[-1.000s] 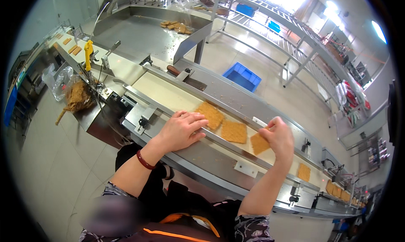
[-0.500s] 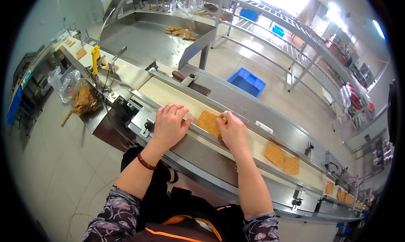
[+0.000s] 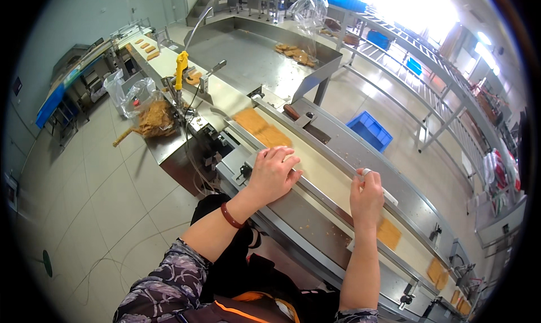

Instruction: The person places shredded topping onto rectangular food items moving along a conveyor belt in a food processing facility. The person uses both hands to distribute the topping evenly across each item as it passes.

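Note:
My left hand point(image 3: 275, 175) rests against the near metal rail of a cream conveyor belt point(image 3: 322, 175), its fingers loosely bent and thumb apart. Just beyond it on the belt lie two flat golden-brown square slabs point(image 3: 262, 128), edge to edge and slightly blurred. Over the belt farther right is my right hand point(image 3: 366, 200), fingers curled in and a white band round one finger; nothing shows in its grip. Beside its wrist, partly hidden, sits another slab point(image 3: 389, 233). More slabs point(image 3: 437, 273) lie toward the belt's lower right end.
A wooden-handled blade tool point(image 3: 307, 123) lies on the far metal ledge. Behind stands a steel tray table point(image 3: 225, 44) with broken pieces. A blue crate point(image 3: 369, 131) is on the floor. At left are a yellow handled device point(image 3: 181, 69) and a plastic bag of brown scraps point(image 3: 155, 118).
The view has turned left, shifting the scene rightward. My right hand has come off the slab it was touching. Two slabs now show on the belt's upper left part.

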Demonstrator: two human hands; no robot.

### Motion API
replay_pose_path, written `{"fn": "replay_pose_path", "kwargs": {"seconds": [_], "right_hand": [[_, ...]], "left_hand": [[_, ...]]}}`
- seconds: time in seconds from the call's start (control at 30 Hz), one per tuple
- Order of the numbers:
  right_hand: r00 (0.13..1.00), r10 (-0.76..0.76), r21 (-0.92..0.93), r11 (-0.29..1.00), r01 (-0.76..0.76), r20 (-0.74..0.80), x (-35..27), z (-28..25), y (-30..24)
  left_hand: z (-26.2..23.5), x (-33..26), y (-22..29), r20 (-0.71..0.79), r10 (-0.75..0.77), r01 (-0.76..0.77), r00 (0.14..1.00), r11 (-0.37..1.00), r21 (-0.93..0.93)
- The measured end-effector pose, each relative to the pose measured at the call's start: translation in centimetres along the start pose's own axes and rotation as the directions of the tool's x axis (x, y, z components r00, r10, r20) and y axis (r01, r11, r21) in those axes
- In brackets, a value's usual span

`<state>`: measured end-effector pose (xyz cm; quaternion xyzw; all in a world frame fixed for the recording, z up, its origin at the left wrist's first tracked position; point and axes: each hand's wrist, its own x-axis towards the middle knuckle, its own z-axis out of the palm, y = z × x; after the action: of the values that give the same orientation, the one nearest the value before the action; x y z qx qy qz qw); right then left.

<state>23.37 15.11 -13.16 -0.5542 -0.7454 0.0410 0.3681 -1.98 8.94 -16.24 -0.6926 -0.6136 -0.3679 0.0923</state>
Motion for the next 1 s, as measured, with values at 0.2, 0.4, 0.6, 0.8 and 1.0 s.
{"fn": "replay_pose_path", "kwargs": {"seconds": [0.2,0.4,0.6,0.8,1.0], "right_hand": [[0.998,-0.045,0.053,0.998,0.046,-0.033,0.1,0.3,0.4],[0.999,-0.020,0.134,0.991,0.026,-0.049,0.0,0.7,0.8],[0.997,-0.058,-0.078,0.995,0.061,0.052,-0.2,0.7,1.0],[0.945,0.111,-0.275,0.961,-0.024,0.306,-0.4,1.7,-1.8],[0.914,0.162,0.076,0.976,-0.204,0.372,-0.7,3.0,-2.2]], "left_hand": [[-0.1,0.0,-0.1,0.010,-0.006,0.006,1.000,1.000,-0.029],[-0.2,0.1,-0.2,0.004,-0.013,0.013,1.000,1.000,-0.026],[-0.6,1.1,-2.4,-0.038,-0.074,0.076,0.997,0.995,0.061],[-0.2,0.9,-0.7,0.249,0.006,-0.034,0.968,0.993,0.109],[0.5,0.7,1.3,0.216,0.090,-0.106,0.972,0.992,0.063]]}}
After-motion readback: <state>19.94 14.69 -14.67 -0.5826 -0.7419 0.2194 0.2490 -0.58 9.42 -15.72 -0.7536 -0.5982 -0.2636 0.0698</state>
